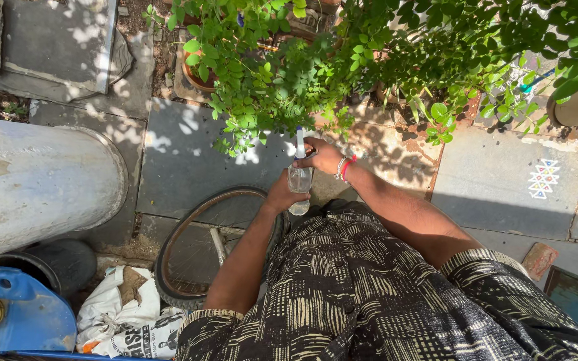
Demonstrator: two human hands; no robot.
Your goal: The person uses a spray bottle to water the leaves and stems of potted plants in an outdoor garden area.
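Clear spray bottle held upright in both hands, centre of frame.

The spray bottle (pixel 300 179) stands with its long axis vertical, nozzle up toward the leafy plant (pixel 282 73). The left hand (pixel 282 195) is clamped around the lower body; the right hand (pixel 321 155) is closed on the neck and trigger, nearer the nozzle. A bicycle wheel (pixel 199 251) lies lower left on the stone paving (pixel 182 160).

Clear bottle (pixel 299 180), black-cream patterned shirt (pixel 356 287)
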